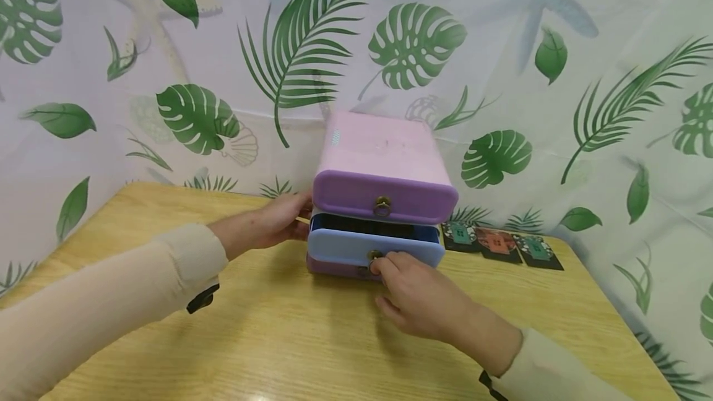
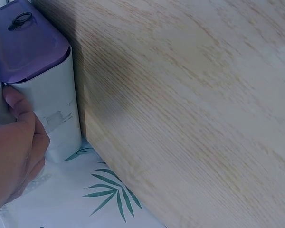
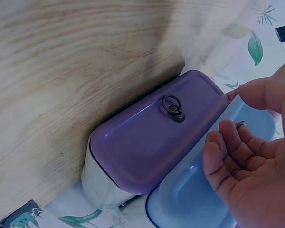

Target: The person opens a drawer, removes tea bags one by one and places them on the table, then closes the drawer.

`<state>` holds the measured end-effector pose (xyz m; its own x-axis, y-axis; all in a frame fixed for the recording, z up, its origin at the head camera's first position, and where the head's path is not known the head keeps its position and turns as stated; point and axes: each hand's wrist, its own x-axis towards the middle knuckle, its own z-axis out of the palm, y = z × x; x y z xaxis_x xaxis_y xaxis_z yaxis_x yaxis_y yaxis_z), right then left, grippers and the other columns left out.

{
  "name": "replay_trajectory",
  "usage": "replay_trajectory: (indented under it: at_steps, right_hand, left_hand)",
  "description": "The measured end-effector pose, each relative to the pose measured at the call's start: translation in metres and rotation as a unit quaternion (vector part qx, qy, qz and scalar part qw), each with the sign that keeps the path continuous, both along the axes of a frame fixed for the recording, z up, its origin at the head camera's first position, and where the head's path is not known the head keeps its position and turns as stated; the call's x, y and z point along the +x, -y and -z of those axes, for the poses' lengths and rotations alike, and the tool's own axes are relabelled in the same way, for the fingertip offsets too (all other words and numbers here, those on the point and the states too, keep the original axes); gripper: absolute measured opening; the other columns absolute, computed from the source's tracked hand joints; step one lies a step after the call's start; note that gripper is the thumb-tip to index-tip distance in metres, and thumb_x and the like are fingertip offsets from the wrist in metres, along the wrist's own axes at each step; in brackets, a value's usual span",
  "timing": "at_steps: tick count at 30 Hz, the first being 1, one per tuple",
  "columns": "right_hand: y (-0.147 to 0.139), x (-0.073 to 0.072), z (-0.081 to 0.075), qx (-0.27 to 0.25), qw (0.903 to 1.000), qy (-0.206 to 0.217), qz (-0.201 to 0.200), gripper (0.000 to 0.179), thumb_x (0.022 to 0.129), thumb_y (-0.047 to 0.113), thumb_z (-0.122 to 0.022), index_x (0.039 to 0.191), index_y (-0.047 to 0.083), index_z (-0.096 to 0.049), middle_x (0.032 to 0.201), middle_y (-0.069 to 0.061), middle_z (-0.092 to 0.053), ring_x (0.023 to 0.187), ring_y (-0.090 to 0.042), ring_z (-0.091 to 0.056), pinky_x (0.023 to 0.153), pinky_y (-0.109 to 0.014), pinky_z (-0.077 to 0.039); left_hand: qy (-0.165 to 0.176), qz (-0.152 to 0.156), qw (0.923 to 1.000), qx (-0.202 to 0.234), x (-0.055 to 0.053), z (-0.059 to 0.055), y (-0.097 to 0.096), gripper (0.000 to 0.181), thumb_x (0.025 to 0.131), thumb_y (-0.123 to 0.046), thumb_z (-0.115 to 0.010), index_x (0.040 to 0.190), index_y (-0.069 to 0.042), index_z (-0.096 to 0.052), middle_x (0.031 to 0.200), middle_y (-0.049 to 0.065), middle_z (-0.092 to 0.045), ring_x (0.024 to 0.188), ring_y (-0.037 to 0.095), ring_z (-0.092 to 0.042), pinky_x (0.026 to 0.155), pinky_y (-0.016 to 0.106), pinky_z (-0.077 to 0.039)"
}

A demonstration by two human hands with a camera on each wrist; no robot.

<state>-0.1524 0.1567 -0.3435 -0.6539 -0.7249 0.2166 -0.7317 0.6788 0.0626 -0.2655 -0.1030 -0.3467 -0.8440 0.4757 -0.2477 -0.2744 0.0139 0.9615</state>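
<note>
A small stacked drawer cabinet with a pink top (image 1: 384, 144) stands near the back of the table. Its upper purple drawer (image 1: 356, 194) looks closed, while the light blue drawer (image 1: 340, 248) below sticks partly out, showing a dark interior. Under that lies a lower purple drawer (image 3: 137, 133) with a metal ring pull (image 3: 171, 103), closed. Curled fingers of my right hand (image 1: 423, 299) hold the blue drawer's ring pull (image 3: 241, 124), which they partly cover. My left hand (image 1: 278, 221) grips the cabinet's left side (image 2: 54, 114), its fingers partly hidden in the head view.
Several dark cards with green and red prints (image 1: 498, 243) lie on the table right of the cabinet. A leaf-patterned cloth (image 1: 223, 48) hangs behind the wooden table (image 1: 278, 339), whose back edge runs close to the cabinet.
</note>
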Motion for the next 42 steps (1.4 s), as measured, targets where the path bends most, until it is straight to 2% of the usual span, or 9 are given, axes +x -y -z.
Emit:
replay_trajectory:
  at_steps: [5, 10, 15, 35, 42]
  right_hand:
    - [0.000, 0.006, -0.003, 0.006, 0.9999, 0.010, 0.009, 0.034, 0.086, 0.020, -0.074, 0.111, 0.002, -0.060, 0.098, -0.004, -0.061, 0.093, -0.019, -0.060, 0.086, -0.036, -0.053]
    - [0.001, 0.013, -0.007, 0.018, 0.9994, 0.028, 0.012, 0.034, 0.087, 0.021, -0.074, 0.112, 0.002, -0.061, 0.100, -0.004, -0.062, 0.095, -0.019, -0.061, 0.088, -0.036, -0.054]
    - [0.001, 0.016, -0.009, 0.025, 0.9992, 0.030, 0.010, 0.033, 0.087, 0.021, -0.075, 0.111, 0.003, -0.061, 0.099, -0.004, -0.061, 0.094, -0.018, -0.061, 0.087, -0.035, -0.053]
    - [0.005, 0.031, -0.017, 0.040, 0.9978, 0.052, 0.006, 0.028, 0.089, 0.024, -0.072, 0.108, 0.004, -0.064, 0.095, -0.001, -0.063, 0.085, -0.014, -0.060, 0.080, -0.032, -0.055]
    - [0.006, 0.035, -0.017, 0.032, 0.9982, 0.050, 0.002, 0.016, 0.094, 0.016, -0.064, 0.105, 0.004, -0.064, 0.093, -0.001, -0.062, 0.084, -0.013, -0.060, 0.078, -0.031, -0.055]
  left_hand:
    - [-0.003, -0.003, 1.0000, -0.006, -0.001, -0.001, 0.000, 0.038, 0.107, -0.034, -0.036, 0.110, -0.002, -0.056, 0.096, 0.006, -0.058, 0.072, 0.015, -0.060, 0.071, 0.028, -0.055]
    - [-0.007, 0.006, 0.9998, -0.017, -0.002, 0.000, 0.002, 0.041, 0.108, -0.036, -0.035, 0.117, -0.001, -0.054, 0.101, 0.008, -0.055, 0.078, 0.016, -0.060, 0.073, 0.029, -0.055]
    - [-0.011, 0.010, 0.9999, -0.003, -0.003, 0.001, 0.001, 0.041, 0.108, -0.035, -0.034, 0.121, 0.000, -0.053, 0.103, 0.008, -0.056, 0.079, 0.017, -0.061, 0.074, 0.030, -0.055]
    - [-0.023, 0.016, 0.9996, -0.009, -0.001, 0.001, 0.002, 0.041, 0.107, -0.035, -0.035, 0.116, -0.001, -0.055, 0.100, 0.007, -0.057, 0.076, 0.015, -0.060, 0.074, 0.029, -0.055]
    - [-0.025, 0.014, 0.9994, -0.016, -0.002, 0.002, 0.002, 0.045, 0.107, -0.037, -0.035, 0.119, 0.002, -0.054, 0.101, 0.007, -0.056, 0.077, 0.015, -0.060, 0.073, 0.028, -0.055]
